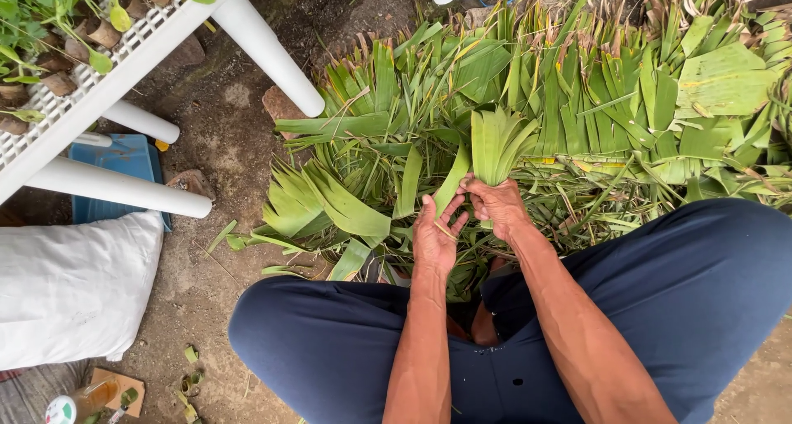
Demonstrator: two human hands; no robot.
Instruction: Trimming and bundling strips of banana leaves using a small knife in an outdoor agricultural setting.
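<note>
I squat over a big heap of cut green leaf strips [577,102] spread on the dirt. My right hand [495,203] grips the base of a small fan of leaf strips [497,143] that stands up from it. My left hand [436,233] is right beside it, fingers curled on a single long leaf strip [452,185] that bends up and to the right toward the fan. Both forearms reach out between my knees in dark blue trousers [709,284].
A white plastic rack [99,86] with round legs holds small potted seedlings at the upper left, over a blue box [124,156]. A white sack [74,288] lies at the left. A small bottle and cardboard [99,395] sit at the bottom left on bare dirt.
</note>
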